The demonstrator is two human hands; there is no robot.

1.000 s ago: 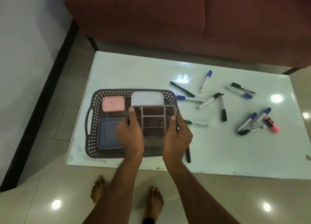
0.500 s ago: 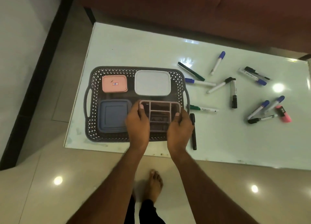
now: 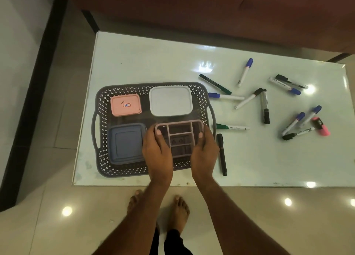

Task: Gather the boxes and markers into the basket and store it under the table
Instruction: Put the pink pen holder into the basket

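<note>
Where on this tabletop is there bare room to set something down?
Bare: the far strip of the table between the basket and the sofa, and the near right stretch beyond the black marker. Crowded: the scattered markers at right; the basket holds four boxes.

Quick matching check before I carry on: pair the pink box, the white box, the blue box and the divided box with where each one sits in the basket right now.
Things:
1. pink box
2. white box
3. blue box
4. divided box

Places in the basket:
A. near left corner
B. far right corner
C. near right, held by left hand and right hand
D. far left corner

Pairs: 1-D, 2-B, 3-A, 4-C
</note>
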